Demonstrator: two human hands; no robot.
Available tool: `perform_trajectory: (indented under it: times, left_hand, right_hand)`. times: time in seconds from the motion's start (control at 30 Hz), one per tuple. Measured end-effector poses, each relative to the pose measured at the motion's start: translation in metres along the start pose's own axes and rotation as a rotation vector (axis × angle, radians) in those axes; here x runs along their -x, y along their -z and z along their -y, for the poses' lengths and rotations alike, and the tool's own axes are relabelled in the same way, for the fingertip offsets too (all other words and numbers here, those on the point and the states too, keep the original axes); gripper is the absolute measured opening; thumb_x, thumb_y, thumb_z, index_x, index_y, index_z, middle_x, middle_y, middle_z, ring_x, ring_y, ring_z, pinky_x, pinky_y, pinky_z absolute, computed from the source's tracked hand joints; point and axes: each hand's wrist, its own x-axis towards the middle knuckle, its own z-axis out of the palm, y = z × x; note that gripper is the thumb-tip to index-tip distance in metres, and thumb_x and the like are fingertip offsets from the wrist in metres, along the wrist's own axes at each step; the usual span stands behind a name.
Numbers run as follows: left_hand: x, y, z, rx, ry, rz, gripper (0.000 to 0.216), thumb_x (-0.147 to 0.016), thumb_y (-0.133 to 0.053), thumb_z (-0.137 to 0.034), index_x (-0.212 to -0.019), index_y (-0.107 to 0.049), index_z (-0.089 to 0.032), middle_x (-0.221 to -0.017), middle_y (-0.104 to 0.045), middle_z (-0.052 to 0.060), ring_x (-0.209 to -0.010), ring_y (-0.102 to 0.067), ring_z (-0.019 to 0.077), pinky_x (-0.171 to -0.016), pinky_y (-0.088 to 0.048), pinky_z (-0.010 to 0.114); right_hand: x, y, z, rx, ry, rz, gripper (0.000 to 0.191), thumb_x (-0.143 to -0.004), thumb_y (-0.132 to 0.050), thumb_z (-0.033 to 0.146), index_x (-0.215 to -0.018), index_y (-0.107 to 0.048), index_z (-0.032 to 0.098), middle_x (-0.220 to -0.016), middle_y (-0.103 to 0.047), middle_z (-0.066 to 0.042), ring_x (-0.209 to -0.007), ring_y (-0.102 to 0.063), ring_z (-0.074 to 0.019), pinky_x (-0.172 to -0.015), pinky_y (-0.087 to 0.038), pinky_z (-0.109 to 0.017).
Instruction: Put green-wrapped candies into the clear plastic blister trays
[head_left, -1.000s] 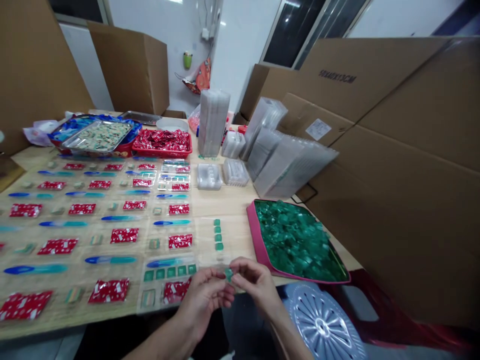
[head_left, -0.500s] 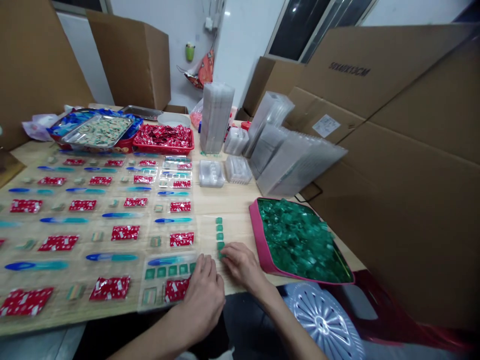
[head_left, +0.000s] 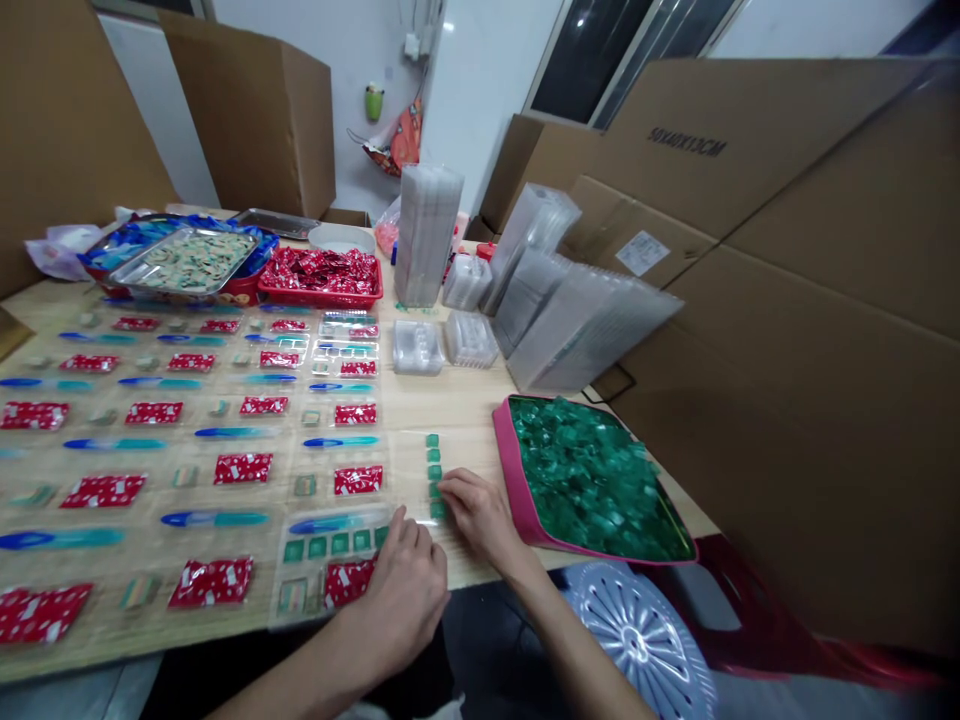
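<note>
Near the front edge of the table, a clear plastic tray (head_left: pixel 287 570) holds a blue pen-shaped piece (head_left: pixel 330 524), a row of small green squares (head_left: pixel 340 542) and a red patterned packet (head_left: pixel 346 583). My left hand (head_left: pixel 409 580) lies over the tray's right end, fingers bent and together, fingertips by the last green square; what they pinch, if anything, is hidden. On the bare wood to the right stands a column of green squares (head_left: pixel 433 457). My right hand (head_left: pixel 480 512) has its fingers closed at this column's lower part, thumb and fingertips on one green square.
A pink-rimmed bin (head_left: pixel 514 470) heaped with green squares stands right of my right hand. Filled trays cover the table's left side. Behind are a red basket (head_left: pixel 315 303) of packets, stacked clear trays (head_left: pixel 429 235) and cardboard boxes (head_left: pixel 787 330). A grey stool (head_left: pixel 637 640) is below.
The view has shifted slightly, moving the table contents a little left. My right fingers have moved a bit up along the column, exposing a lower green square. My left hand stays at the tray.
</note>
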Motion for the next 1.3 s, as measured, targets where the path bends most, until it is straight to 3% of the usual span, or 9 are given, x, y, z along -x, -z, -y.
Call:
perform_trajectory:
  times: [0.23, 0.43, 0.73, 0.8, 0.93, 1.1, 1.2, 1.3]
  left_hand:
    - [-0.019, 0.012, 0.01, -0.006, -0.012, 0.094, 0.03, -0.073, -0.043, 0.0, -0.097, -0.059, -0.006, -0.095, -0.063, 0.017, -0.093, -0.056, 0.0279, -0.097, -0.031, 0.047]
    - [-0.031, 0.017, 0.019, -0.018, -0.042, 0.086, 0.027, -0.076, -0.042, 0.0, -0.091, -0.061, -0.01, -0.092, -0.063, 0.014, -0.088, -0.056, 0.0253, -0.083, -0.04, 0.039]
    - [-0.045, 0.0, 0.022, -0.094, -0.08, 0.079, 0.018, -0.08, -0.048, -0.005, -0.083, -0.066, -0.008, -0.087, -0.064, 0.016, -0.088, -0.057, 0.027, -0.082, -0.041, 0.041]
    - [-0.048, 0.0, 0.023, -0.098, -0.085, 0.069, 0.019, -0.081, -0.048, -0.004, -0.081, -0.066, -0.009, -0.086, -0.064, 0.015, -0.086, -0.057, 0.0275, -0.079, -0.043, 0.042]
    - [-0.045, 0.01, 0.027, -0.087, -0.105, 0.012, 0.02, -0.079, -0.046, -0.002, -0.081, -0.064, -0.012, -0.088, -0.064, 0.012, -0.084, -0.057, 0.0264, -0.074, -0.045, 0.04]
    - [-0.033, 0.015, 0.05, 0.073, -0.122, -0.306, 0.028, -0.074, -0.041, 0.006, -0.076, -0.06, -0.014, -0.104, -0.064, 0.012, -0.09, -0.057, 0.0234, -0.078, -0.049, 0.036]
    - [-0.029, 0.015, 0.063, 0.109, -0.175, -0.393, 0.03, -0.074, -0.037, 0.006, -0.071, -0.058, -0.015, -0.107, -0.064, 0.014, -0.092, -0.057, 0.0225, -0.08, -0.05, 0.036]
    - [-0.025, 0.019, 0.062, 0.099, -0.181, -0.307, 0.029, -0.073, -0.038, 0.005, -0.08, -0.059, -0.014, -0.108, -0.063, 0.014, -0.093, -0.056, 0.024, -0.081, -0.05, 0.038]
  right_hand:
    - [0.003, -0.007, -0.012, -0.085, -0.062, -0.017, 0.018, -0.084, -0.051, 0.011, -0.08, -0.067, 0.019, -0.081, -0.065, -0.006, -0.075, -0.061, -0.0165, -0.069, -0.05, -0.028]
    - [0.003, -0.001, -0.018, -0.143, -0.173, -0.045, 0.016, -0.081, -0.053, 0.012, -0.087, -0.066, 0.019, -0.085, -0.067, -0.005, -0.079, -0.063, -0.0178, -0.069, -0.052, -0.028]
    - [0.003, 0.001, -0.012, 0.099, -0.178, 0.058, 0.023, -0.083, -0.049, 0.011, -0.091, -0.069, 0.019, -0.087, -0.072, -0.008, -0.079, -0.066, -0.0211, -0.076, -0.051, -0.033]
    - [0.003, 0.006, -0.011, 0.029, -0.214, 0.007, 0.023, -0.082, -0.049, 0.013, -0.093, -0.068, 0.019, -0.09, -0.072, -0.008, -0.081, -0.067, -0.0214, -0.076, -0.051, -0.034]
    - [0.005, 0.018, -0.008, -0.134, -0.285, -0.249, 0.02, -0.083, -0.049, 0.018, -0.091, -0.067, 0.018, -0.092, -0.069, -0.008, -0.085, -0.065, -0.0208, -0.072, -0.053, -0.031]
    - [0.011, 0.014, -0.012, -0.295, -0.324, -0.486, 0.026, -0.081, -0.049, 0.02, -0.104, -0.063, 0.02, -0.116, -0.059, -0.01, -0.108, -0.057, -0.0216, -0.087, -0.05, -0.035]
    - [0.012, 0.003, -0.02, -0.354, -0.372, -0.517, 0.04, -0.077, -0.046, 0.014, -0.114, -0.057, 0.021, -0.122, -0.056, -0.01, -0.115, -0.053, -0.0215, -0.096, -0.046, -0.04]
    - [0.014, -0.005, -0.025, -0.277, -0.377, -0.484, 0.043, -0.07, -0.043, 0.009, -0.107, -0.061, 0.02, -0.123, -0.055, -0.01, -0.119, -0.05, -0.0228, -0.102, -0.04, -0.044]
